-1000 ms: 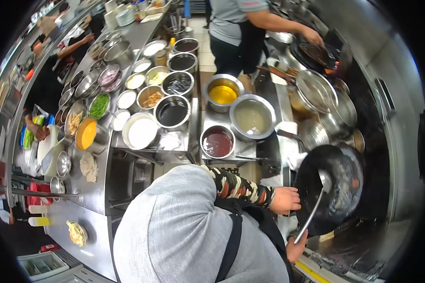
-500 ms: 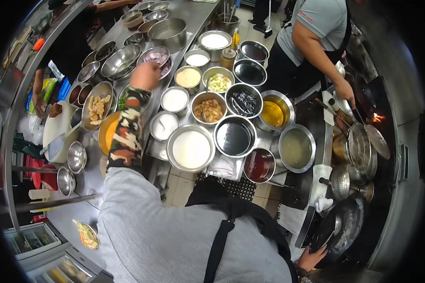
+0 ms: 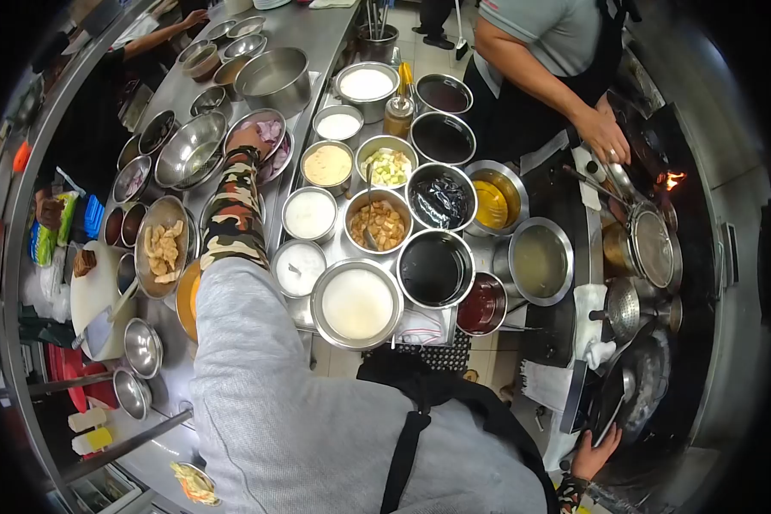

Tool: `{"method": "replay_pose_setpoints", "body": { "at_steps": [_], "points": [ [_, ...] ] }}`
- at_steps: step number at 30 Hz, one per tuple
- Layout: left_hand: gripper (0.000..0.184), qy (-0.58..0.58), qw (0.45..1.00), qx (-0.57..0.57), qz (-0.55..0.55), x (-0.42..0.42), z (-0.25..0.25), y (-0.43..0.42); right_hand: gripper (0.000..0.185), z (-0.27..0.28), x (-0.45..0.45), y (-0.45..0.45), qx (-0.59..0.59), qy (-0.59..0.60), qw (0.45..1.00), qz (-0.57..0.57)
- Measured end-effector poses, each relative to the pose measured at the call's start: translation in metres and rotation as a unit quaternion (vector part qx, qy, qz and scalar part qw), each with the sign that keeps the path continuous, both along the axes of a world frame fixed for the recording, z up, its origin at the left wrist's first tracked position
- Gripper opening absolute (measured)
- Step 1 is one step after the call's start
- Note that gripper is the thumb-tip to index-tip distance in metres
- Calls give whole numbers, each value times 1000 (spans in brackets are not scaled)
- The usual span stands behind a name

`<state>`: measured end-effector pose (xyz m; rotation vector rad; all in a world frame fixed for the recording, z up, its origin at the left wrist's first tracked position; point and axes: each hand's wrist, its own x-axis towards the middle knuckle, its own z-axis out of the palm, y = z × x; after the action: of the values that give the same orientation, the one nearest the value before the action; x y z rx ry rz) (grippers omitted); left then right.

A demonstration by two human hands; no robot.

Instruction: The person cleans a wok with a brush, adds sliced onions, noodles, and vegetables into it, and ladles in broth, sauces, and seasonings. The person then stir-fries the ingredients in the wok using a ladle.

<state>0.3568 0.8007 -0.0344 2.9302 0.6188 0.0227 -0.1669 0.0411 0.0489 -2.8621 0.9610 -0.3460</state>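
My left hand (image 3: 247,139), above a camouflage sleeve, reaches into a metal bowl of cut purple onion (image 3: 270,130); its fingers are hidden. Just below that hand is another onion bowl, partly covered by the sleeve. My right hand (image 3: 597,452) is at the lower right, closed round the handle end of a ladle (image 3: 628,385). The ladle's head rests inside a dark wok (image 3: 651,387).
Pots of white liquid (image 3: 356,300), dark sauce (image 3: 435,268) and brown chunks (image 3: 379,224) crowd the middle counter. A co-worker's hand (image 3: 604,137) is near a flame (image 3: 674,180). Strainers (image 3: 652,247) lie beside the wok. A bowl of pale pieces (image 3: 164,248) stands left.
My left hand has moved from beside the wok to the onion bowl on the left. My right hand remains by the wok with the ladle. The view has shifted left.
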Motion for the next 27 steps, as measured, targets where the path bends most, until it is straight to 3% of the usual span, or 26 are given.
{"method": "replay_pose_setpoints", "body": {
  "at_steps": [5, 7, 9, 12, 13, 14, 16, 17, 19, 21, 22, 24, 25, 26, 27],
  "points": [
    [35, -55, 998, -37, -8, -2, 9, 10, 63, 5, -15, 2, -11, 2, 1000, 0],
    [25, -128, 990, -51, -19, 5, 5, 34, 62, 4, -22, -2, -11, 3, 1000, -11],
    [28, -146, 988, -2, -41, 9, -3, 50, 62, 3, -28, -6, -27, 1, 1000, -12],
    [26, -222, 935, -277, 14, 19, -28, 77, 60, -1, -34, -7, -22, 2, 1000, -10],
    [26, -221, 936, -273, 10, 16, -24, 74, 59, -1, -35, -6, -18, 5, 1000, -10],
    [27, -264, 880, -391, 48, 9, -23, 69, 58, -2, -37, -5, -14, 6, 1000, -5],
    [31, -330, 715, -604, 120, -7, -19, 58, 58, -5, -42, -7, -9, 7, 1000, -13],
    [31, -327, 718, -603, 117, -14, -16, 55, 58, -7, -48, -9, -9, 9, 1000, -17],
    [31, -394, 673, -623, 66, -27, -5, 54, 58, -14, -62, -21, 4, -3, 1000, -29],
    [28, -413, 684, -601, 38, -50, 31, 33, 58, -25, -82, -39, -11, -16, 998, -55],
    [29, -397, 714, -577, 12, -54, 42, 36, 58, -31, -93, -51, -15, -21, 998, -54],
    [36, -387, 720, -576, -37, -91, 102, -16, 60, -43, -113, -78, -26, -36, 998, -54],
    [35, -384, 743, -543, -73, -105, 124, -40, 60, -50, -121, -93, -30, -44, 997, -50],
    [35, -352, 811, -456, -104, -132, 159, -86, 59, -42, -117, -87, 11, -62, 995, -82],
    [35, -354, 747, -543, -146, -139, 166, -115, 58, -48, -128, -98, -15, -76, 995, -56]
  ]
}}
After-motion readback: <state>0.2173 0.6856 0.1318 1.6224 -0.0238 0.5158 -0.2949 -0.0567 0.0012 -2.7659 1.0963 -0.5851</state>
